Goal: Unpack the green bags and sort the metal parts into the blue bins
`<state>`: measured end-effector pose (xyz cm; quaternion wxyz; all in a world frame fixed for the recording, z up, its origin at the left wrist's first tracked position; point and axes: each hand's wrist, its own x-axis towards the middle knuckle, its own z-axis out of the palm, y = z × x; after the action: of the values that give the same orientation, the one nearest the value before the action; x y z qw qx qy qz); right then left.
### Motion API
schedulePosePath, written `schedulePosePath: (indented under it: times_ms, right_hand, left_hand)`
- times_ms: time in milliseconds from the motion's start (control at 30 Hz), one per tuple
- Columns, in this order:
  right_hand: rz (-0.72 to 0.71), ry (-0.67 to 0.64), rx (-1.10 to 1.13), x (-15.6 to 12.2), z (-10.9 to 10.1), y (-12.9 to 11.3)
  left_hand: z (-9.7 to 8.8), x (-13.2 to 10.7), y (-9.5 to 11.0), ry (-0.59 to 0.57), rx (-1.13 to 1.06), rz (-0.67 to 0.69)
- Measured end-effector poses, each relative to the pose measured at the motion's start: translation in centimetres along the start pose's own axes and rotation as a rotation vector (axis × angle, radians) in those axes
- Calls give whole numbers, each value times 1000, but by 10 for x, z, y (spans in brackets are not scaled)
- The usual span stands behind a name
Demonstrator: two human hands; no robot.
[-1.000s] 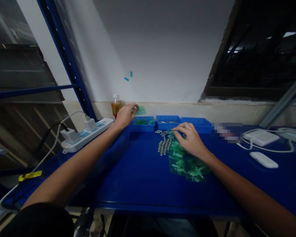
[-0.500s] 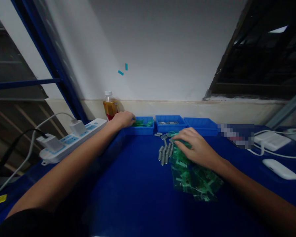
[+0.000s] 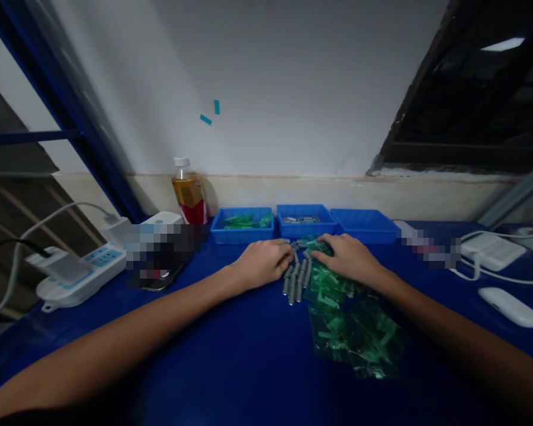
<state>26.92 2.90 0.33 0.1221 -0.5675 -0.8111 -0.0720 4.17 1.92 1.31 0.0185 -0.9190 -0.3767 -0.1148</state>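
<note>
My left hand (image 3: 266,261) is at the left edge of a small pile of silvery metal cylinders (image 3: 298,281). Its fingers are curled closed, and their tips are hidden, so I cannot tell what they hold. My right hand (image 3: 350,257) rests over the top of a heap of green clear plastic pieces (image 3: 331,290), thumb and index finger apart. Flat green see-through packets (image 3: 359,340) lie below it, towards me. Behind the left hand, a blue tray (image 3: 242,238) holds more green pieces.
A second blue tray (image 3: 306,229) contains metal cylinders, and a third blue tray (image 3: 364,228) stands to its right. At left are a drink bottle (image 3: 189,192), a power strip (image 3: 104,260) and a phone (image 3: 171,277). White chargers (image 3: 493,251) and a white oval device (image 3: 510,306) lie at right.
My left hand has moved from the green-filled tray, right and nearer, to the metal cylinders. The right hand stays over the green heap. The view has shifted slightly, and the phone now shows.
</note>
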Motion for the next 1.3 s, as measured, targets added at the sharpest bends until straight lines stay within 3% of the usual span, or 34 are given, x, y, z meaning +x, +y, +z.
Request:
schedulePosePath:
  times_ms: [200, 433, 567, 667, 800, 967, 1300]
  right_hand:
    - [-30, 66, -43, -6, 5, -4]
    - [-35, 144, -56, -15, 7, -4]
    - [-187, 214, 54, -6, -3, -14]
    - [-327, 133, 161, 9, -7, -30]
    - [-425, -20, 281, 32, 4, -49]
    - [-399, -41, 340, 40, 17, -54]
    - [-325, -25, 456, 14, 4, -51]
  left_hand:
    - [10, 1, -11, 28, 19, -137]
    - [12, -1, -10, -16, 42, -247]
    - [11, -3, -10, -22, 36, -273]
    - [12, -5, -10, -6, 7, -257]
    - [16, -9, -10, 75, -57, -243]
    - [21, -10, -12, 119, -148, -221]
    - [17, -10, -11, 183, -293, -32]
